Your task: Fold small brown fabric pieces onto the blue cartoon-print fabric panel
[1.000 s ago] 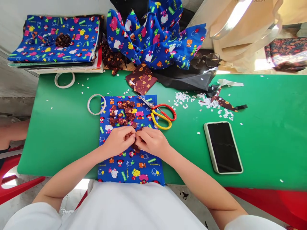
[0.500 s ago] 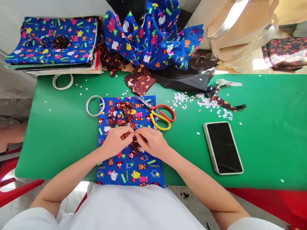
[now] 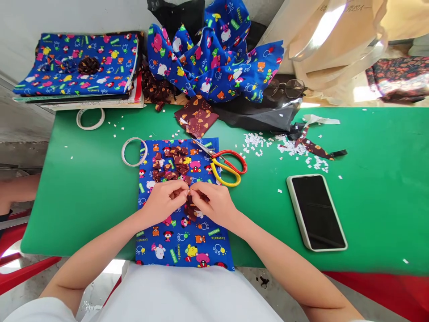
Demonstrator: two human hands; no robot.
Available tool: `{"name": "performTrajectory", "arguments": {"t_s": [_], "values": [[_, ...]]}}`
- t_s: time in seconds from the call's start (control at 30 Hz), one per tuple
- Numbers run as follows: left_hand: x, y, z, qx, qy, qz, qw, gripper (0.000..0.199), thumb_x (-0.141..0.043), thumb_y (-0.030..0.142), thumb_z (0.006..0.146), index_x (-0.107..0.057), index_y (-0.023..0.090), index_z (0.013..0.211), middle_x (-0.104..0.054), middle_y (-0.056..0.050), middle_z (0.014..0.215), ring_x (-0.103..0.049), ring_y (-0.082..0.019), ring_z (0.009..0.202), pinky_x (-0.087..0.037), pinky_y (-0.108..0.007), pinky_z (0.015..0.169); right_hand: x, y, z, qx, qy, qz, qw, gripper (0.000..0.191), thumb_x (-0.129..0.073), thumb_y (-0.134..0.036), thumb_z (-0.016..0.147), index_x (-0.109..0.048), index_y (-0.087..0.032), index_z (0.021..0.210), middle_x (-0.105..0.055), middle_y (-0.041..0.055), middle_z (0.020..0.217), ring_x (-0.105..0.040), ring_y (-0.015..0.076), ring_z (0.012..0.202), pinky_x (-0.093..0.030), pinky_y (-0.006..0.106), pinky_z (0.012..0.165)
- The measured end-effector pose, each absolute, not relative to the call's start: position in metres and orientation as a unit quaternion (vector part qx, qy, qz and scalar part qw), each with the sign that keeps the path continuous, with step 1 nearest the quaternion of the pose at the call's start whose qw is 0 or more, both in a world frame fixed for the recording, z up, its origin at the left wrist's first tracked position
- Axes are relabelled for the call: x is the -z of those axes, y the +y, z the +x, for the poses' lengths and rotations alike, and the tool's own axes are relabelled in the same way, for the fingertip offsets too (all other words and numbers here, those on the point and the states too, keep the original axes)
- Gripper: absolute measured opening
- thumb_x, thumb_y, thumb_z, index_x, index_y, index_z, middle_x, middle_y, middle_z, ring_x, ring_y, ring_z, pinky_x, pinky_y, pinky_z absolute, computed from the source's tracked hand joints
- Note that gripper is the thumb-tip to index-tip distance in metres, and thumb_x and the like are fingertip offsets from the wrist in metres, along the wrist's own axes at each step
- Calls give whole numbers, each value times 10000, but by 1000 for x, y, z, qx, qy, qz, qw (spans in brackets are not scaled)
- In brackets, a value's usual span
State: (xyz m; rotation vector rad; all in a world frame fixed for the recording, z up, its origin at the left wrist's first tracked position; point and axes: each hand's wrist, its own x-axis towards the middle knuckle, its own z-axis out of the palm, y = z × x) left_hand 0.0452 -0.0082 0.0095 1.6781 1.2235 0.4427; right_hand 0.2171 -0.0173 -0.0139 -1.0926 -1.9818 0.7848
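Note:
My left hand (image 3: 169, 197) and my right hand (image 3: 212, 201) meet over a blue printed cloth (image 3: 184, 250), thumbs and forefingers pinched together nearly tip to tip. Whatever lies between the fingertips is too small to make out. Brown patterned fabric pieces (image 3: 172, 161) lie on the cloth just beyond my hands, and more brown fabric (image 3: 191, 211) shows directly beneath the fingertips. Scissors with one red and one yellow handle (image 3: 226, 167) rest across the cloth's upper right edge, their blades pointing up and left.
On the green table (image 3: 90, 188) are two tape rolls (image 3: 134, 152), a phone (image 3: 317, 212), white paper bits (image 3: 256, 143) and a brown fabric square (image 3: 196, 116). Behind stand a stack topped with blue cloth (image 3: 83, 80), crumpled blue cloth (image 3: 214, 62) and glasses (image 3: 295, 88). A person's leg (image 3: 16, 192) shows at left.
The whole view has shifted slightly, so the table and objects appear a little lower. Both hands keep their pinched pose over the cloth.

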Motion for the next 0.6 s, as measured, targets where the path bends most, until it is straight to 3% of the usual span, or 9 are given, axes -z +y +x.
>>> {"name": "performTrajectory", "arguments": {"t_s": [0.23, 0.43, 0.6], "values": [[-11, -8, 45, -193, 497, 671, 515, 196, -434, 283, 889, -535, 159, 776, -548, 31, 656, -447, -63, 539, -365, -173, 504, 9, -15, 218, -352, -750, -430, 358, 126, -482, -149, 849, -526, -180, 735, -546, -38, 580, -442, 68, 477, -355, 190, 485], [-9, -11, 44, -229, 495, 666, 508, 94, -466, 269, 868, -461, 180, 837, -494, 34, 684, -436, -65, 539, -382, -165, 479, 7, -12, 219, -371, -738, -435, 358, 178, -471, -158, 836, -514, -179, 665, -516, -39, 547, -426, 68, 477, -344, 186, 485], [-9, -10, 43, -217, 453, 737, 452, 123, -449, 239, 884, -506, 170, 799, -509, 19, 703, -429, -65, 545, -374, -179, 503, 6, -11, 220, -379, -733, -438, 356, 189, -468, -159, 818, -511, -176, 634, -496, -41, 523, -421, 65, 466, -341, 179, 474]]}}
